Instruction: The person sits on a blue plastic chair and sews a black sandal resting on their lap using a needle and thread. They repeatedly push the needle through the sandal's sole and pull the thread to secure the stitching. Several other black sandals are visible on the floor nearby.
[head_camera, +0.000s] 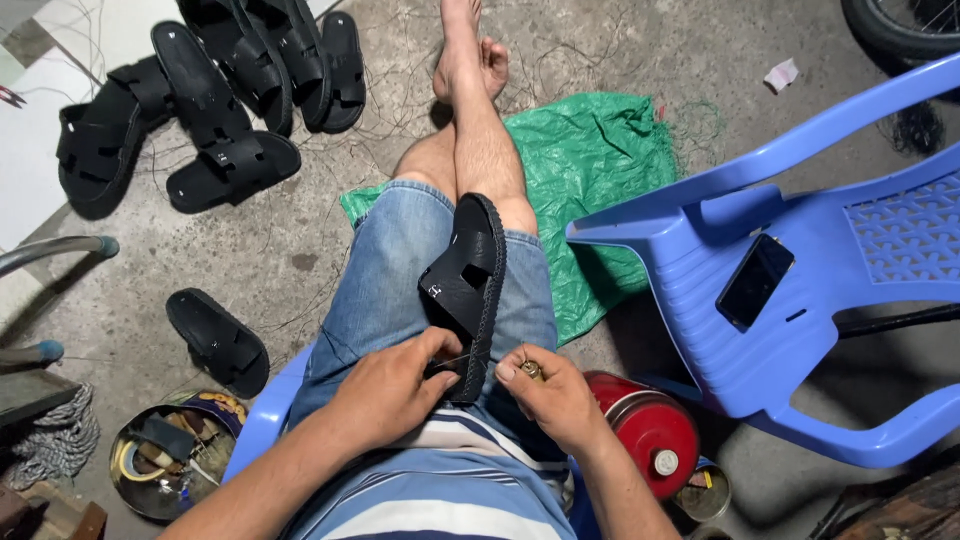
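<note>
A person sits with legs crossed, a black sandal (470, 275) lying along the lap on denim shorts, toe end pointing far, heel end near the belly. The left hand (395, 385) holds the near end of the sandal, thumb and fingers closed on its sole edge. The right hand (555, 392) sits just right of that same end, its grip pinching a small metal tool (531, 370) between thumb and forefinger; a thin thread (455, 361) runs from there to the sandal's edge.

On the concrete floor far left lies a pile of black sandals (215, 95), and one single sandal (217, 340) lies nearer, left of the knee. A round tin (165, 460) of odds and ends sits at the near left. Under the legs a green bag (590, 160) is spread out. To the right a blue plastic chair (800, 300) lies tipped on its side with a dark phone (755, 282) resting on it. A red can (645, 425) stands near the right forearm.
</note>
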